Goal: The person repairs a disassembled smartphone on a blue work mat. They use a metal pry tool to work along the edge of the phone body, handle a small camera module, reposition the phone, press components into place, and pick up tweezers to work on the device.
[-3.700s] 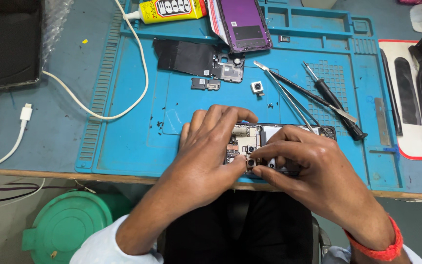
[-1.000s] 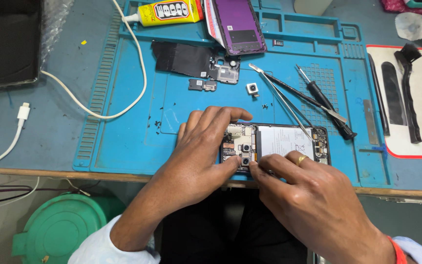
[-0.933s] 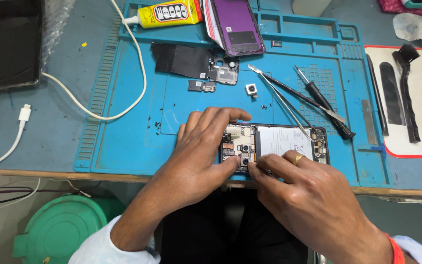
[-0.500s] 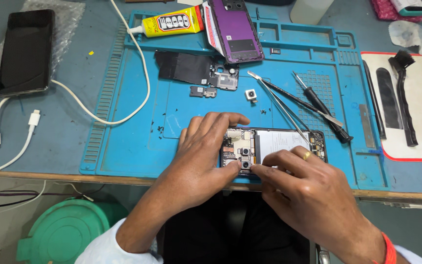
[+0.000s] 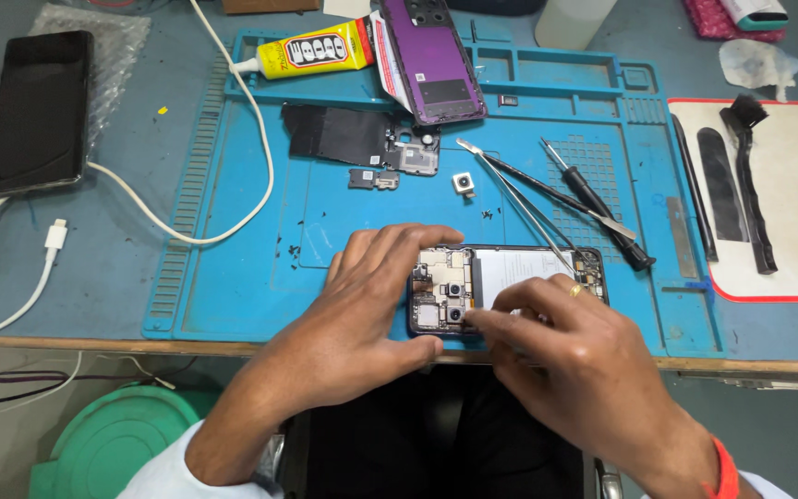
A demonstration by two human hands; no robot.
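opened phone (image 5: 510, 277) between hands, left hand (image 5: 362, 314) bracing, right hand (image 5: 574, 360) probing

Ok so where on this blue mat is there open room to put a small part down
The widest bare patch of the blue mat lies left of the left hand, inside the white cable loop, though specks dot it. A smaller one lies between the camera module and the opened phone. The right side is crowded by tweezers and screwdriver.

Your right hand (image 5: 570, 360) covers the opened phone (image 5: 510, 277)'s lower edge — can't see what your fingertips pinch. The purple back cover (image 5: 431, 60) and white bottle (image 5: 573, 17) get cut off up top — the screws are too tiny to tell.
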